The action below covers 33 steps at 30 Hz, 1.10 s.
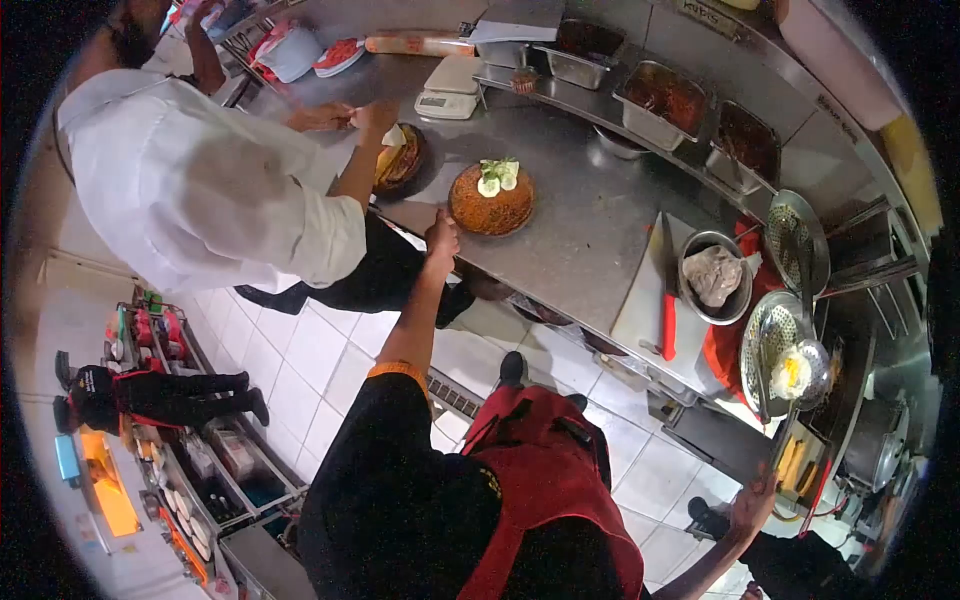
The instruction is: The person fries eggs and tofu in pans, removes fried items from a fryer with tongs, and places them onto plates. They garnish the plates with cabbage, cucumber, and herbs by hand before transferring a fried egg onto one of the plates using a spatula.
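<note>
Left hand at near rim of plate of orange rice, mid-table; grasp hidden, cannot tell. Right hand low by stove, fingers spread, released. Co-worker's hand over second plate.

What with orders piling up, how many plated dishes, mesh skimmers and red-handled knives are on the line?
Plated dishes: 2
Mesh skimmers: 2
Red-handled knives: 1
Total: 5

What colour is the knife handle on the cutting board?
Red; the knife handle shows best in the head view.
</note>
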Each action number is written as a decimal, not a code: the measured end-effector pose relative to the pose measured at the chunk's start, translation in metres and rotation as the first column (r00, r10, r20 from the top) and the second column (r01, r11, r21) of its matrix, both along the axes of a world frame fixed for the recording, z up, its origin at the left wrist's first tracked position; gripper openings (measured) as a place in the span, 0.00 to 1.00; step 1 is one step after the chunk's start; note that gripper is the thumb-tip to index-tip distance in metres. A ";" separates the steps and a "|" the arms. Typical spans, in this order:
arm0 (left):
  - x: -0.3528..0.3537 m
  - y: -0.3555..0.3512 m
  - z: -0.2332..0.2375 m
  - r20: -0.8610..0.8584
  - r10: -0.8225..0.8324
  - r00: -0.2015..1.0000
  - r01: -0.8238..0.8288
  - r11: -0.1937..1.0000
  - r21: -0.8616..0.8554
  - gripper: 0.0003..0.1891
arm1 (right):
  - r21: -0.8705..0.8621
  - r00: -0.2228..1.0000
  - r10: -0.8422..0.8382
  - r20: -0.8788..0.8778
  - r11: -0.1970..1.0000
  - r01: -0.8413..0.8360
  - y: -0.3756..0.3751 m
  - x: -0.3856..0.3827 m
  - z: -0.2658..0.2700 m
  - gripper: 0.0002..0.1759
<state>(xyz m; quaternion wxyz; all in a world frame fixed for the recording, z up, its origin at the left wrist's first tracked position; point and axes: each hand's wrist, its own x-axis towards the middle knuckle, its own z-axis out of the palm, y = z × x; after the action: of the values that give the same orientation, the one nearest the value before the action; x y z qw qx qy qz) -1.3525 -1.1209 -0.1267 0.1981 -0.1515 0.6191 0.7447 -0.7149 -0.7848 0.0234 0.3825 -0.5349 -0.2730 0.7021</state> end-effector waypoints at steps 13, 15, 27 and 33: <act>0.005 0.003 -0.033 -0.046 -0.139 0.989 0.136 0.989 -0.058 0.09 | 0.192 0.957 0.041 0.287 0.976 -0.099 0.000 0.001 -0.019 0.16; 0.000 -0.002 -0.027 0.006 -0.199 0.980 0.196 0.973 0.123 0.10 | 0.011 0.990 0.026 0.136 1.000 -0.028 -0.009 -0.019 0.001 0.15; 0.035 0.007 0.008 -0.059 -0.134 0.989 0.132 0.991 -0.034 0.08 | 0.362 0.871 -0.134 0.472 0.931 -0.053 -0.031 -0.063 -0.026 0.20; 0.046 0.001 0.012 -0.046 -0.157 0.986 0.152 0.982 -0.110 0.08 | 0.270 0.905 -0.096 0.415 0.963 -0.022 -0.033 -0.062 -0.028 0.22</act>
<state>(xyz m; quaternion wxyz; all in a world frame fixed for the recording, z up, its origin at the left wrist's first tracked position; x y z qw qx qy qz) -1.3070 -1.1203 -0.1150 0.2302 -0.0931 0.6729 0.6968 -0.7772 -0.8178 -0.0046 0.3961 -0.6231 -0.4318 0.5181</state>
